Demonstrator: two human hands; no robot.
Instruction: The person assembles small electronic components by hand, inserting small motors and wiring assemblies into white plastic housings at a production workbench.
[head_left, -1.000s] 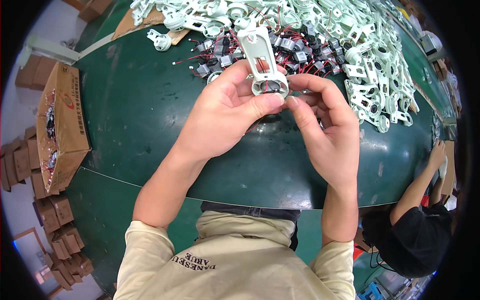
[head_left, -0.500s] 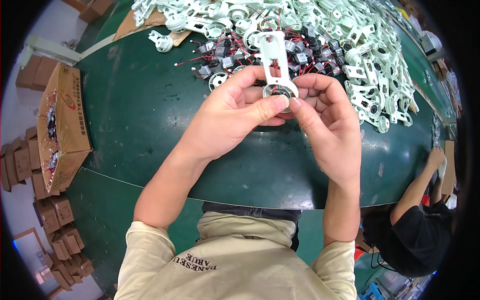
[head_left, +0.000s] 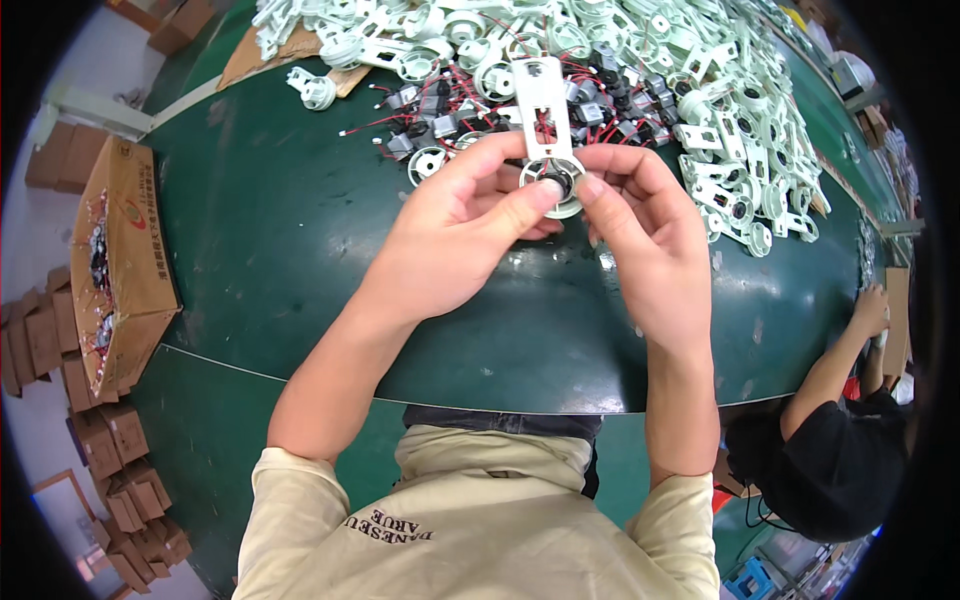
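Between my two hands is a pale green plastic housing (head_left: 540,95), its slotted handle pointing away from me and its round ring end toward me. A dark round part, seemingly a motor, sits inside the ring. My left hand (head_left: 450,220) grips the ring from the left, its thumb pressed on the dark part. From the right, my right hand (head_left: 645,220) pinches the ring's rim between thumb and fingers. Just beyond lies a heap of small motors (head_left: 440,105) with red wires. My fingers hide the underside of the ring.
A large pile of pale green housings (head_left: 745,150) covers the far and right side of the green table (head_left: 270,230). One housing (head_left: 316,92) lies apart at the far left. An open cardboard box (head_left: 140,240) of wired parts stands left. A co-worker (head_left: 830,460) works at right.
The housing has tipped so that its ring and the dark part inside face me more openly. Both hands have shifted slightly left with it.
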